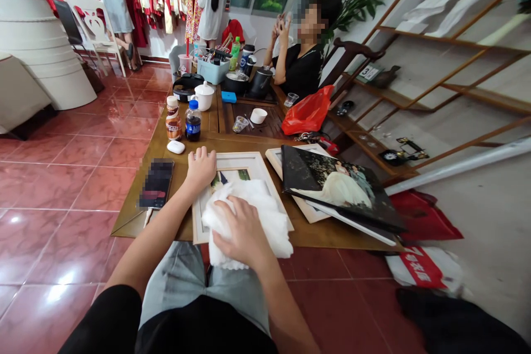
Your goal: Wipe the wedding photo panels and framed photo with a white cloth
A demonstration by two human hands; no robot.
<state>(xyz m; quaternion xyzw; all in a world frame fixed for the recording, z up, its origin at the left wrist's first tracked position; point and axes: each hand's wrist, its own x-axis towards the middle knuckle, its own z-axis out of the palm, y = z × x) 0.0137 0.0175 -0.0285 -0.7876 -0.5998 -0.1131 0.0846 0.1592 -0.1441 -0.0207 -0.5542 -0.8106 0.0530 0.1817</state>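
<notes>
A light-coloured picture frame (265,168) lies flat at the near edge of the wooden table, a picture partly showing inside it. My left hand (202,167) is closed at its upper left corner, fingers curled over the edge. Over the frame's lower part my right hand (240,229) grips a bunched white cloth (269,218), its fingers bent into the folds. The cloth hides much of the picture and hangs past the table's front edge.
Right of the frame lie a dark photo album (332,182) and another frame. A phone (156,182), white earbud case (176,146), bottles (193,120) and lidded cup (204,95) stand left. Beyond are a red bag (309,110) and a seated person (302,61).
</notes>
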